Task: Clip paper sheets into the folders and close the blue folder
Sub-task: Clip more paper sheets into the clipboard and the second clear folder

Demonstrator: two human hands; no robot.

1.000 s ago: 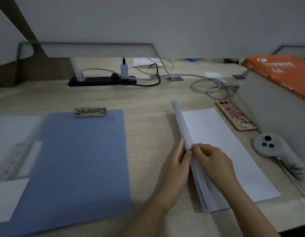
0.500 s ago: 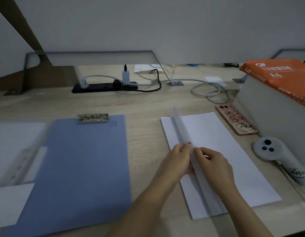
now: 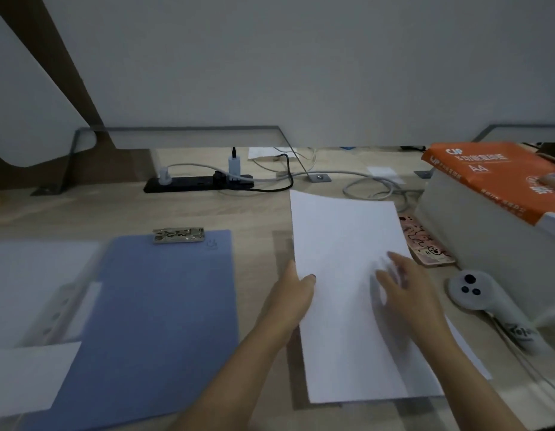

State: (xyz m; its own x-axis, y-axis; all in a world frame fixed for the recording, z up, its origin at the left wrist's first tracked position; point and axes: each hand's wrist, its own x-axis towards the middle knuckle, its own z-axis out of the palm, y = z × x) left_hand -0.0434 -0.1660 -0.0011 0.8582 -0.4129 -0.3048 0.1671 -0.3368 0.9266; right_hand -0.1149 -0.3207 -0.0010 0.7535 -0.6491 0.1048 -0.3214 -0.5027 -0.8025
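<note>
Left grip: the left hand [image 3: 293, 301] held a white paper sheet [image 3: 347, 275] at its left edge, thumb on top, the other fingers hidden beneath; pinched closed on the sheet.
Right grip: the right hand [image 3: 408, 293] lay over the right part of the same sheet, fingers spread and blurred; opened out, and whether it touched the paper could not be told.
Sheet: raised at its far end and tilted, its near end over the paper stack [image 3: 465, 353], of which only a strip showed at the right.
Blue folder [image 3: 158, 321]: lay open and flat on the surface [image 3: 257, 209], left of the hands and apart from the sheet; a metal clip [image 3: 178, 235] sat at its far edge.
Clear folder [image 3: 36, 293]: at the far left, beside the blue one, blurred.
Phone [image 3: 425, 244]: just right of the sheet, partly covered by it.
Controller [image 3: 484, 300]: white, right of the right hand.
Paper ream [image 3: 493, 172]: orange wrapper, resting on a pale box [image 3: 487, 244] at the right.
Power strip [image 3: 198, 183]: black, at the far side, with plugs and cables.
</note>
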